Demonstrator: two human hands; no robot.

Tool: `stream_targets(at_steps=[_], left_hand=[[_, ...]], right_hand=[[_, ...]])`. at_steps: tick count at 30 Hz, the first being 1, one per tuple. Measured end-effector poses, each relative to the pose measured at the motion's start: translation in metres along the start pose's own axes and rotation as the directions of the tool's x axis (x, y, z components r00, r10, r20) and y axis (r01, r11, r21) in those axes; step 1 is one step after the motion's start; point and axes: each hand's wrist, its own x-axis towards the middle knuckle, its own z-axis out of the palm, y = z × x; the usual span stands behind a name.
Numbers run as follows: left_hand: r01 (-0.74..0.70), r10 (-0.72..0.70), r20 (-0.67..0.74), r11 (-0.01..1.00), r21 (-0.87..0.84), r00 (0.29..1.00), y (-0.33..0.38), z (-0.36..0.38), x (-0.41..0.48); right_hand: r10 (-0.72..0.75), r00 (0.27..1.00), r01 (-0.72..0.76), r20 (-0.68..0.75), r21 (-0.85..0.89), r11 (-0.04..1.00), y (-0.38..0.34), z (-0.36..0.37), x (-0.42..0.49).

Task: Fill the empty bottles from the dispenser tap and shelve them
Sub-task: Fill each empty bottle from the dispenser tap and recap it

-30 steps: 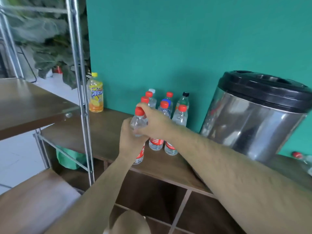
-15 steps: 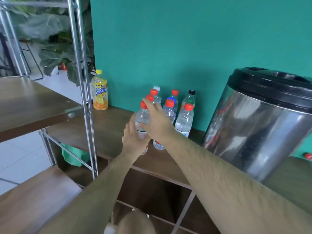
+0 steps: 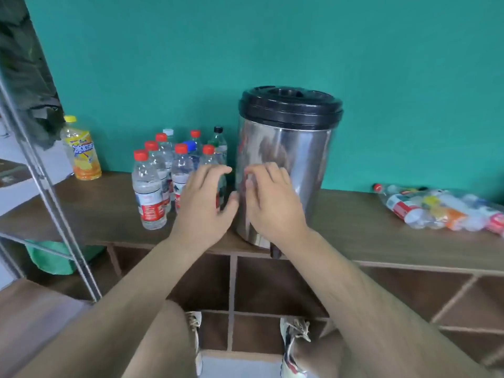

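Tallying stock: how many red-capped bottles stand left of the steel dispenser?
6. Front-left bottle; second bottle and third bottle behind it; centre bottle; rear bottle; right bottle by the left hand, which may hide more.

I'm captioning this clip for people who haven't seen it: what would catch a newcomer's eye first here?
The steel dispenser with its black lid stands on the wooden counter against the teal wall, and the left hand and right hand hover open just in front of it, holding nothing. To its left stands a cluster of red-capped water bottles with a yellow drink bottle beyond; to its right lies a heap of bottles on their sides.
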Motion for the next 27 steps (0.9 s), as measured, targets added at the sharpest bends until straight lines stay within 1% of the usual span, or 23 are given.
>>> stream_targets(at_steps=[2,5,8,10,12,15,19,21,24,27], left_hand=[[-0.071,0.079,0.109,0.995,-0.07,0.991,0.045,0.023,0.002],[-0.174,0.203,0.258,0.976,-0.133,0.944,0.108,0.073,0.004],[-0.173,0.244,0.356,0.96,-0.22,0.902,0.155,0.139,0.006],[-0.166,0.268,0.415,0.95,-0.266,0.87,0.177,0.186,0.008],[-0.143,0.278,0.472,0.942,-0.303,0.837,0.191,0.232,0.005],[-0.072,0.252,0.564,0.944,-0.322,0.787,0.204,0.295,-0.002],[0.089,0.141,0.636,0.945,-0.316,0.759,0.195,0.366,-0.014],[0.104,0.113,0.651,0.953,-0.285,0.751,0.186,0.4,-0.015],[0.057,0.146,0.627,0.955,-0.291,0.765,0.182,0.442,-0.006],[0.026,0.181,0.598,0.947,-0.321,0.781,0.184,0.477,0.012]], right_hand=[[0.065,0.998,-0.066,-0.021,-0.052,0.996,0.034,-0.032,-0.024],[0.206,0.976,-0.211,-0.066,-0.088,0.974,0.084,-0.076,-0.058],[0.369,0.921,-0.383,-0.126,-0.113,0.917,0.133,-0.116,-0.089],[0.485,0.868,-0.496,-0.111,-0.119,0.86,0.166,-0.137,-0.105],[0.595,0.802,-0.596,-0.054,-0.147,0.79,0.199,-0.15,-0.117],[0.737,0.676,-0.731,-0.014,-0.142,0.667,0.243,-0.156,-0.13],[0.841,0.54,-0.831,0.034,-0.137,0.539,0.294,-0.137,-0.15],[0.865,0.501,-0.855,0.036,-0.136,0.501,0.321,-0.124,-0.157],[0.875,0.483,-0.864,0.01,-0.155,0.479,0.362,-0.111,-0.159],[0.866,0.496,-0.858,-0.063,-0.187,0.478,0.398,-0.105,-0.15]])
